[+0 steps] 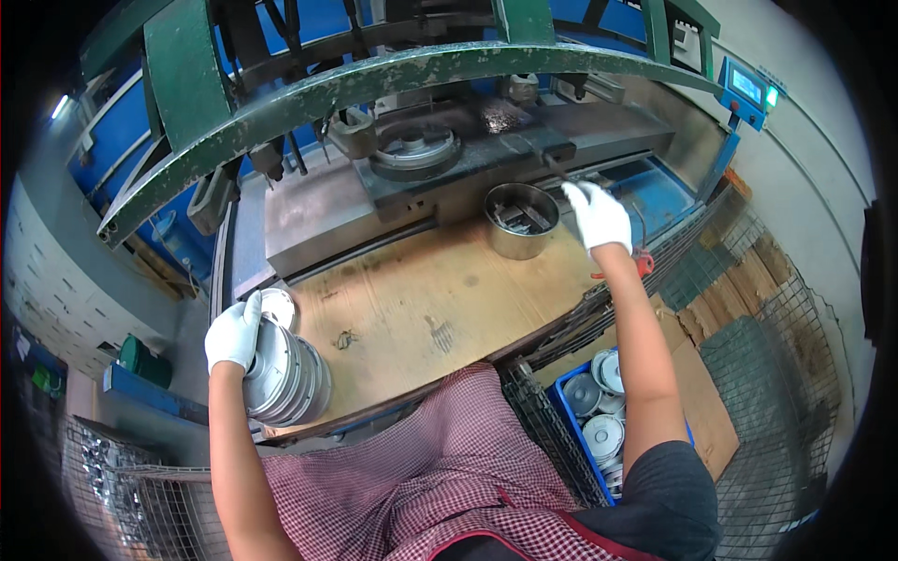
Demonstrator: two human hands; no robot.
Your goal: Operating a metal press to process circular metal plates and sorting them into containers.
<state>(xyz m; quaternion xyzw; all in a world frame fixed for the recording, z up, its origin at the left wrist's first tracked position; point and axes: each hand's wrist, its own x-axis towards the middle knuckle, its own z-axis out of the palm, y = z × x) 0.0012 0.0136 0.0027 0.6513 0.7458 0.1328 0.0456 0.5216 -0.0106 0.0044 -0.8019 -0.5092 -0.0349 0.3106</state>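
My left hand, in a white glove, is closed on the edge of the upper end of a leaning stack of round silver metal discs at the worktop's left end. A smaller pale disc lies just beyond it. My right hand, also gloved, reaches forward with its fingers closed round a thin dark-handled tool, whose blurred far end extends over the machine bed. Below that hand's left side stands a round metal tin with metal pieces inside. A round ribbed metal part sits on the machine bed.
A green metal frame arches over the machine. The wooden worktop lies in front. At lower right, a blue crate holds several discs, beside wire mesh cages. A control panel stands at far right.
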